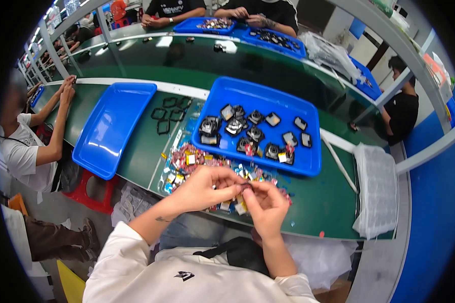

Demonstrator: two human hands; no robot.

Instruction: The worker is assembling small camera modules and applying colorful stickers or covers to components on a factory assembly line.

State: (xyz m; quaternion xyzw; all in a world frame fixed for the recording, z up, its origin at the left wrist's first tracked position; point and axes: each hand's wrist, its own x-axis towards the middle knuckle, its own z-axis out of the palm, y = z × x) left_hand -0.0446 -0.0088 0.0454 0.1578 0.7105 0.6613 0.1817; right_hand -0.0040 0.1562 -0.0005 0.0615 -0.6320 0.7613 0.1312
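The person's left hand [205, 188] and right hand [266, 204] hold a small dark part [246, 186] pinched between the fingertips of both. It sits above a pile of bits [202, 158]; beyond lies a blue tray [280, 103] with black housings [235, 126]. Black frames [170, 120] lie farther left.

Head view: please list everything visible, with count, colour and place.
Bench: one, green, below hands
Belt: one, green, beyond bench
Trays: five or more, blue, bench and beyond
Casings: over ten, mostly black, nearest tray
Frames: about five, black, between near trays
Small parts: many, multicoloured, before nearest tray
Package: one, whitish, bench's right end
Film: some, translucent, below bench
Stool: one, red, lower left
People: several, varied clothes, around bench
Dark part: one, dark, between fingertips
Left hand: one, bare, pinching dark part
Right hand: one, bare, likewise
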